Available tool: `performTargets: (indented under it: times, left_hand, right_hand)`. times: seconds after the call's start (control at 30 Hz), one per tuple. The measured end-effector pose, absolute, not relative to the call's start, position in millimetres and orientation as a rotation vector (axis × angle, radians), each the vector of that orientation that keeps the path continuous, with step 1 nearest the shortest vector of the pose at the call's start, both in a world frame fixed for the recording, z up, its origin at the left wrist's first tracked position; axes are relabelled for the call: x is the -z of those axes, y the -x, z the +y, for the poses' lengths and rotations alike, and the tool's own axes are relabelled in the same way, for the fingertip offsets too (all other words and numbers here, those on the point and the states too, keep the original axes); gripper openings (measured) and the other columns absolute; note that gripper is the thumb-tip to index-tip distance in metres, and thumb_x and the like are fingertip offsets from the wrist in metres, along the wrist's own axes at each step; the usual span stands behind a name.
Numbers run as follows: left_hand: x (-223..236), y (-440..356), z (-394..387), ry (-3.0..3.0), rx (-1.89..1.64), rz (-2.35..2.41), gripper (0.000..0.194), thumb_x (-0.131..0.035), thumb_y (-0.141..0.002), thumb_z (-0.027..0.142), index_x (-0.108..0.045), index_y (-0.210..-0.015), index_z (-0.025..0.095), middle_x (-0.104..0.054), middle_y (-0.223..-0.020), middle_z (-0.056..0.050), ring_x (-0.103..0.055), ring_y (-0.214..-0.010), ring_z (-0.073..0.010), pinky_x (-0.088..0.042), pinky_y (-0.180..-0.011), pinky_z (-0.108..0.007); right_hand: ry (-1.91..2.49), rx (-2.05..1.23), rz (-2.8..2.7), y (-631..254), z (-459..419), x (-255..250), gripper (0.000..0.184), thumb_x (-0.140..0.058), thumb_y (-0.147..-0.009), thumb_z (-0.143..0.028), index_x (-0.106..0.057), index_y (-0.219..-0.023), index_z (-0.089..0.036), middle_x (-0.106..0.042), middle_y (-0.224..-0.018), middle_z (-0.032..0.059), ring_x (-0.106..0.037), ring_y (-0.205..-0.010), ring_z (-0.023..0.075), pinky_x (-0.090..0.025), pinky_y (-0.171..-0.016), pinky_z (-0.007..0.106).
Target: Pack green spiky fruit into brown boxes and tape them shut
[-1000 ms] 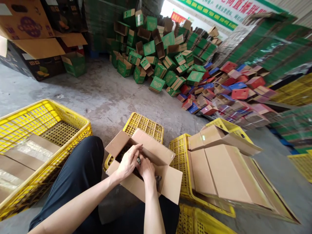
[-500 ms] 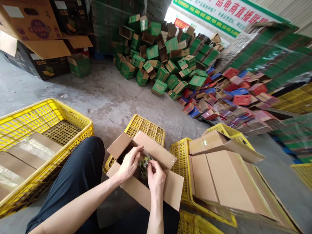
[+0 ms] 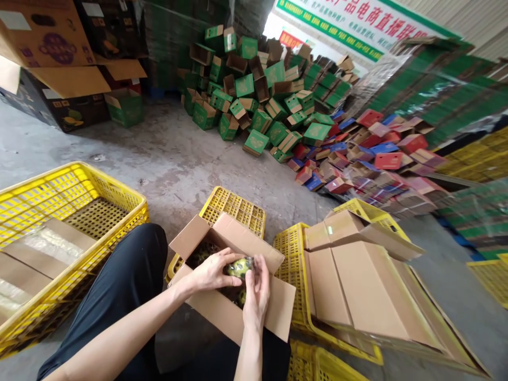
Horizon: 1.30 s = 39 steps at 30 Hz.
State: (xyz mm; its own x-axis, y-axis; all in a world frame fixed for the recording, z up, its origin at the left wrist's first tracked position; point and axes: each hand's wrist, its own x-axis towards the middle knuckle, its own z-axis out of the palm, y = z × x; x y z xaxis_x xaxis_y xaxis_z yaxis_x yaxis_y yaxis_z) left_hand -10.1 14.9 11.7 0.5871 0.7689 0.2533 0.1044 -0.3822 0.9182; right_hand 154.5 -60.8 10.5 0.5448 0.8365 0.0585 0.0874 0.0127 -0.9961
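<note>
And here's the fruit (image 3: pixel 238 268), mottled yellow-green and dark, up between both hands over the open box (image 3: pixel 251 241)! My left hand (image 3: pixel 210 271) is curled narrowly round one end; my right hand (image 3: pixel 257 288) pinches the other, thumb against it, fingers loosely bent. Below, inside the box, more dark and yellow-green pieces, too shadowed to count. All four flaps stand spread, with a yellow crate (image 3: pixel 234 203) just beyond. Over on the left, a long crate (image 3: pixel 138 203) carries taped cartons (image 3: pixel 51 246); on the right, another crate (image 3: pixel 291 248) is loaded with brown cardboard (image 3: pixel 369 286). Farther out, heaps of green boxes (image 3: pixel 256 142) and red and blue boxes (image 3: pixel 388 160). Upper left, a carton (image 3: pixel 59 50) wears a purple logo, a dark carton (image 3: pixel 75 116) a yellow-green fruit picture. And the banner (image 3: pixel 357 21) reads "产品电商直播联" in red, its smaller lines mostly too blurred!
</note>
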Motion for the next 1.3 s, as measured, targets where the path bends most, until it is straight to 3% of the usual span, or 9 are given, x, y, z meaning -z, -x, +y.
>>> performTargets:
  times: [0.17,0.37,0.63,0.77,0.9,1.03,1.17,1.23,1.3]
  left_hand:
    - [-11.4,8.5,15.3,-1.668,-0.849,0.729,0.064,-0.081,-0.087,0.048,-0.062,-0.141,0.020,-0.073,-0.120,-0.010,-0.071,-0.096,-0.0235,-0.057,-0.087,-0.034]
    - [-6.6,6.1,13.6,-1.527,-0.968,0.785,0.025,-0.069,-0.097,0.042,-0.069,-0.107,0.019,-0.074,-0.105,-0.007,-0.069,-0.092,-0.0206,-0.057,-0.085,-0.031]
    - [0.6,4.8,9.6,-1.413,-1.071,0.797,0.030,-0.062,-0.101,0.047,-0.065,-0.098,0.018,-0.069,-0.094,-0.004,-0.066,-0.082,-0.0171,-0.055,-0.075,-0.028]
    - [-5.4,4.9,8.8,-1.479,-1.070,0.807,0.032,-0.061,-0.102,0.049,-0.067,-0.104,0.018,-0.069,-0.100,-0.007,-0.068,-0.086,-0.0190,-0.056,-0.079,-0.030]
    - [-16.1,6.3,9.3,-1.613,-1.078,0.900,0.046,-0.059,-0.102,0.054,-0.066,-0.132,0.019,-0.069,-0.121,-0.012,-0.068,-0.108,-0.0258,-0.055,-0.098,-0.038]
    - [-18.3,6.1,12.6,-1.679,-0.928,0.796,0.045,-0.052,-0.106,0.053,-0.070,-0.129,0.019,-0.075,-0.119,-0.011,-0.071,-0.108,-0.0257,-0.055,-0.098,-0.037]
    - [-12.8,5.9,14.4,-1.609,-1.016,0.795,0.038,-0.060,-0.103,0.050,-0.074,-0.118,0.018,-0.074,-0.118,-0.012,-0.071,-0.108,-0.0264,-0.057,-0.094,-0.036]
    - [-9.9,5.8,14.1,-1.551,-1.114,0.762,0.034,-0.062,-0.102,0.047,-0.073,-0.117,0.018,-0.069,-0.124,-0.014,-0.068,-0.113,-0.0271,-0.057,-0.096,-0.038]
    - [-7.9,5.7,13.5,-1.514,-1.173,0.709,0.028,-0.062,-0.103,0.043,-0.071,-0.115,0.019,-0.065,-0.128,-0.014,-0.066,-0.116,-0.0267,-0.057,-0.099,-0.039]
  right_hand:
    - [1.408,-0.763,-0.603,-164.1,-61.2,-2.0,0.050,-0.085,-0.076,-0.052,-0.074,-0.109,-0.018,-0.080,-0.114,0.0133,-0.072,-0.111,0.0306,-0.057,-0.097,0.046]
    - [1.371,-0.689,-0.565,-164.7,-60.9,-0.4,0.042,-0.090,-0.069,-0.047,-0.074,-0.096,-0.018,-0.079,-0.109,0.0113,-0.072,-0.106,0.0285,-0.057,-0.090,0.043]
    - [1.341,-0.718,-0.563,-162.6,-64.2,-0.7,0.039,-0.091,-0.068,-0.045,-0.072,-0.090,-0.019,-0.077,-0.112,0.0107,-0.071,-0.108,0.0267,-0.057,-0.090,0.040]
    - [1.317,-0.709,-0.530,-164.4,-63.7,-1.4,0.037,-0.091,-0.069,-0.042,-0.070,-0.090,-0.020,-0.076,-0.111,0.0085,-0.070,-0.104,0.0243,-0.057,-0.087,0.037]
    - [1.225,-0.678,-0.557,-165.6,-66.1,-4.4,0.029,-0.087,-0.073,-0.037,-0.068,-0.087,-0.021,-0.076,-0.111,0.0072,-0.071,-0.103,0.0241,-0.056,-0.089,0.039]
    - [1.176,-0.718,-0.712,-162.5,-70.6,-7.0,0.021,-0.082,-0.076,-0.031,-0.064,-0.078,-0.020,-0.073,-0.125,0.0114,-0.067,-0.123,0.0315,-0.049,-0.106,0.051]
    - [1.147,-0.805,-0.824,-157.9,-71.1,-10.7,0.017,-0.078,-0.078,-0.028,-0.063,-0.077,-0.020,-0.059,-0.151,0.0114,-0.049,-0.145,0.0353,-0.036,-0.119,0.057]
    - [1.105,-0.847,-0.819,-156.6,-69.6,-12.9,0.014,-0.077,-0.080,-0.029,-0.066,-0.085,-0.021,-0.051,-0.160,0.0095,-0.044,-0.149,0.0356,-0.036,-0.120,0.058]
    - [1.086,-0.882,-0.808,-156.1,-68.0,-13.9,0.024,-0.074,-0.084,-0.033,-0.069,-0.106,-0.024,-0.046,-0.164,0.0100,-0.046,-0.148,0.0360,-0.039,-0.118,0.059]
